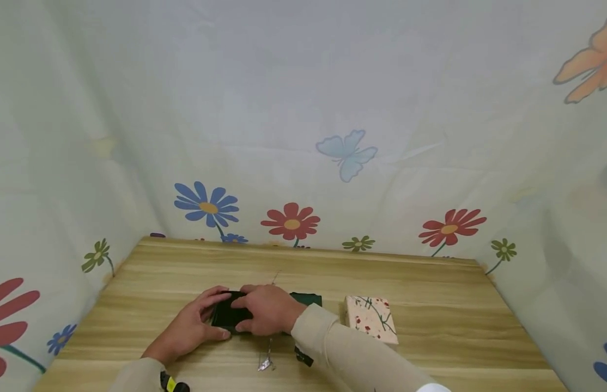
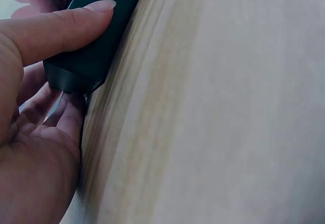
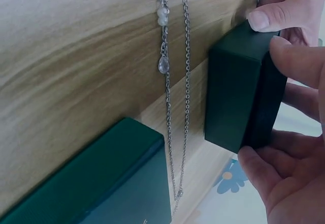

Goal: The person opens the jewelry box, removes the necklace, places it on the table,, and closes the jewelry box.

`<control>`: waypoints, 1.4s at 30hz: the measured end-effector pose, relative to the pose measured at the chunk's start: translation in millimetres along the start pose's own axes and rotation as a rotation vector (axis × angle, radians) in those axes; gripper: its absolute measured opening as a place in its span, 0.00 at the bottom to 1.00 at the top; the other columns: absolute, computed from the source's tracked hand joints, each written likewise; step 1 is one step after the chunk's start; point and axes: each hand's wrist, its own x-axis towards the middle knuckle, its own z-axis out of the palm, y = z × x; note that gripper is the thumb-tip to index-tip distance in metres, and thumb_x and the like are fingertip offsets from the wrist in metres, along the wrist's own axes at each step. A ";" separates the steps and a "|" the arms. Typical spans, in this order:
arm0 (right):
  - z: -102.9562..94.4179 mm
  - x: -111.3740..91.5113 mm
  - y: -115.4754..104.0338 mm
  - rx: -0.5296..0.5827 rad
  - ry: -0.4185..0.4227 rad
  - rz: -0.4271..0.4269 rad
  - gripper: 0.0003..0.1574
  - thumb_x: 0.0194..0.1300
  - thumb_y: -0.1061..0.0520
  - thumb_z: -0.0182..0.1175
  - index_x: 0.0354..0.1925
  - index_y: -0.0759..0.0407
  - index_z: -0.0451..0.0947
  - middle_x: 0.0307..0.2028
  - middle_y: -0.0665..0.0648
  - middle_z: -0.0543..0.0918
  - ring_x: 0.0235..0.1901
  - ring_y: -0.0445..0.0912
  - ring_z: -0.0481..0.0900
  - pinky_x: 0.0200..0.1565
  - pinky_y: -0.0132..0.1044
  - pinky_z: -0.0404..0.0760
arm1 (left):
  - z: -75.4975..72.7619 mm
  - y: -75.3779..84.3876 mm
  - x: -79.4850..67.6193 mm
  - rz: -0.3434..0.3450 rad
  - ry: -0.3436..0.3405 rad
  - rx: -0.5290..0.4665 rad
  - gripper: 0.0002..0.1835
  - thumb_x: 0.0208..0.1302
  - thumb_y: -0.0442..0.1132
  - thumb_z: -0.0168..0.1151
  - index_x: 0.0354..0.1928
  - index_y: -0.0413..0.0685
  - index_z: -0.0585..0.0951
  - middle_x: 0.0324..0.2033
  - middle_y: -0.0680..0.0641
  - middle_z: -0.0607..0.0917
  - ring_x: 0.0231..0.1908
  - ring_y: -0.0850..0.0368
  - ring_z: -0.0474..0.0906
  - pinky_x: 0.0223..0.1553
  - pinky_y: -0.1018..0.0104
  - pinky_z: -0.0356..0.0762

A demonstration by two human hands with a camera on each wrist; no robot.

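Note:
A dark green jewellery box (image 1: 228,314) with a black top face sits on the wooden table. Its left end is gripped by my left hand (image 1: 193,322), thumb on the near side and fingers at the far side. From the right, my right hand (image 1: 273,309) spans the same box, thumb and fingers at opposite edges; the index finger lies over the black face. Close beside it runs a silver chain necklace (image 3: 169,102) with a clear drop pendant. A second green box piece (image 3: 127,170) lies across the chain from the first, partly behind my right forearm in the head view.
A cream box with red flowers (image 1: 369,318) stands to the right of my right forearm. A small dark green item (image 1: 303,356) lies just left of that sleeve. Flower-printed cloth (image 1: 293,163) hangs behind and beside the table (image 1: 431,294).

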 end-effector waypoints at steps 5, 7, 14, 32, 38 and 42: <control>-0.7 -0.6 -2.4 -0.015 0.009 0.005 0.29 0.70 0.35 0.65 0.66 0.38 0.81 0.58 0.47 0.82 0.49 0.38 0.83 0.58 0.34 0.83 | 0.4 1.2 0.2 0.017 0.003 0.016 0.44 0.52 0.38 0.83 0.72 0.41 0.74 0.79 0.40 0.60 0.80 0.34 0.53 0.64 0.85 0.63; -1.2 -1.1 -3.1 -0.011 0.004 0.008 0.29 0.70 0.35 0.65 0.66 0.38 0.81 0.57 0.47 0.82 0.49 0.38 0.83 0.58 0.34 0.83 | 0.5 0.7 0.2 0.023 0.001 0.008 0.44 0.51 0.37 0.83 0.71 0.40 0.73 0.79 0.40 0.60 0.80 0.33 0.53 0.63 0.86 0.63; -1.9 -1.6 -0.1 0.030 -0.016 0.040 0.30 0.77 0.35 0.56 0.70 0.40 0.77 0.63 0.47 0.81 0.53 0.38 0.84 0.61 0.36 0.82 | 0.2 0.3 1.3 -0.011 0.004 0.000 0.48 0.51 0.37 0.83 0.75 0.46 0.70 0.80 0.40 0.59 0.81 0.38 0.52 0.69 0.81 0.62; 3.3 -1.3 0.6 -0.031 0.054 0.026 0.23 0.74 0.42 0.63 0.62 0.45 0.84 0.68 0.50 0.81 0.61 0.41 0.84 0.64 0.35 0.81 | 0.0 0.8 0.7 -0.019 0.014 0.024 0.50 0.52 0.38 0.82 0.77 0.47 0.66 0.80 0.38 0.59 0.80 0.36 0.54 0.75 0.57 0.65; 8.2 -2.4 0.1 -0.023 0.101 0.030 0.21 0.73 0.42 0.65 0.59 0.44 0.87 0.67 0.50 0.82 0.59 0.41 0.85 0.62 0.33 0.82 | 0.2 0.6 0.6 -0.056 0.022 0.016 0.52 0.50 0.38 0.84 0.77 0.49 0.66 0.80 0.38 0.61 0.80 0.39 0.53 0.75 0.58 0.64; 9.0 -3.9 -3.4 -0.034 0.100 0.089 0.21 0.71 0.40 0.66 0.58 0.42 0.87 0.67 0.46 0.82 0.57 0.40 0.86 0.60 0.33 0.83 | 0.7 2.7 0.6 -0.075 0.020 0.003 0.54 0.48 0.38 0.84 0.77 0.52 0.65 0.79 0.37 0.63 0.80 0.39 0.54 0.75 0.53 0.63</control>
